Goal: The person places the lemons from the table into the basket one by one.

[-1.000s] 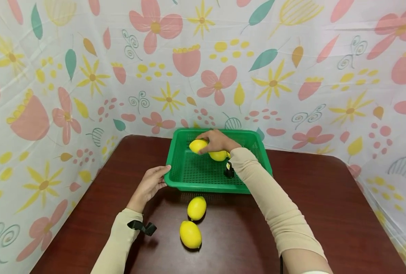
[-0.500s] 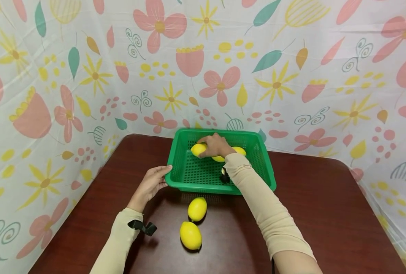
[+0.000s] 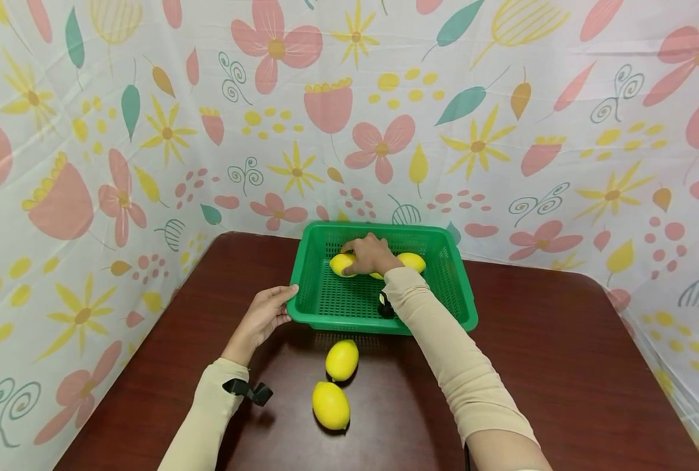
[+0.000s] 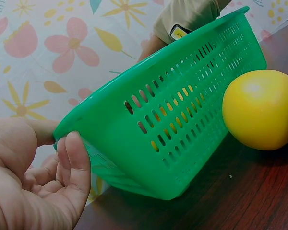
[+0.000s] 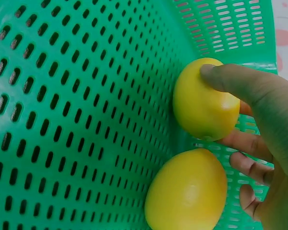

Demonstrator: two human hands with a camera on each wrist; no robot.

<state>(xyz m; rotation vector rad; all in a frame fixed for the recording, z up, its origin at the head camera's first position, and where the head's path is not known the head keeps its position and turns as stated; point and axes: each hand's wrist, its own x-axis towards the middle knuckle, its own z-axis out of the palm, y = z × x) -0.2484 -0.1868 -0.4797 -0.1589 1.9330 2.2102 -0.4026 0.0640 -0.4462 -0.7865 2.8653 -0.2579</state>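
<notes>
A green perforated plastic basket [image 3: 355,324] stands on the dark table. Its near left corner is held by my left hand [image 3: 264,314], thumb over the rim and fingers beneath, as the left wrist view [image 4: 57,177] shows. Inside the basket my right hand [image 3: 370,254] grips a yellow lemon [image 5: 197,105] between thumb and fingers, low over the mesh floor. A second lemon [image 5: 187,191] lies right beside it, partly hidden by the hand in the head view. Farther right in the basket is a third lemon [image 3: 412,262].
Two more lemons lie on the table [image 3: 532,340] in front of the basket, one [image 3: 342,360] nearer its front wall and one [image 3: 330,406] closer to me. A flower-printed cloth [image 3: 379,150] hangs behind and along the left side.
My right hand has brought the gripped lemon lower in the basket and slightly nearer. As the arm shifted, the rightmost lemon came into fuller view. My left hand stays on the corner.
</notes>
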